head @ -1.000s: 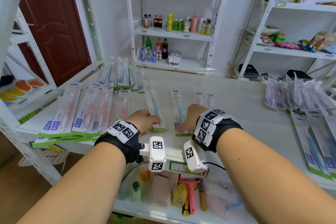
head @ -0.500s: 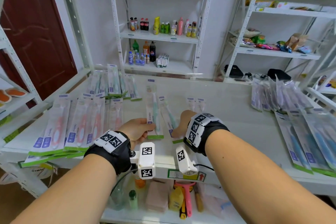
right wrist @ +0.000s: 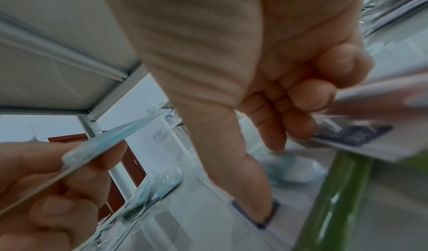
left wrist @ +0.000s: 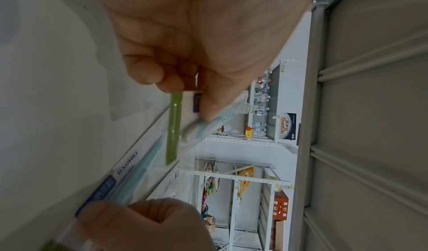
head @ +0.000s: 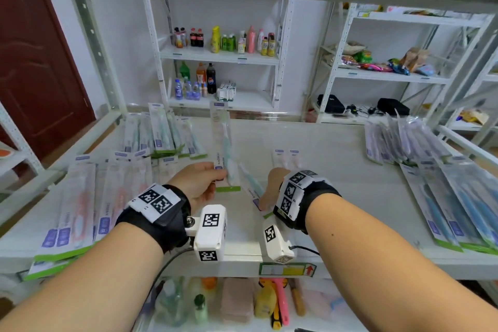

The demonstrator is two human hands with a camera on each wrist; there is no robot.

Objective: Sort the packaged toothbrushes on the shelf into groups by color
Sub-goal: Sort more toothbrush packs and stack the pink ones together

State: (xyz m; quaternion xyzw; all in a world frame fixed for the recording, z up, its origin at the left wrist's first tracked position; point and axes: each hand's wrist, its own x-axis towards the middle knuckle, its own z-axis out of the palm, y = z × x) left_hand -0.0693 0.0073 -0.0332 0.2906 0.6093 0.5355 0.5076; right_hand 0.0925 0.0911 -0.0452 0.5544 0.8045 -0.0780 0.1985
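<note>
fingers of left hand point(head: 198, 183) and right hand point(head: 270, 188) each pinch a packaged green toothbrush point(head: 225, 153).

We wear a black wrist strap point(head: 161, 219) on the left forearm and another black strap point(head: 310, 202) on the right, each wrapped with a white band printed with square black-and-white markers. A white camera box point(head: 210, 233) with two such markers juts from the left strap on a screw mount; a slimmer white camera unit point(head: 275, 241) hangs off the right, trailing a black cable point(head: 305, 249). Our forearms are bare, without sleeves.
</note>
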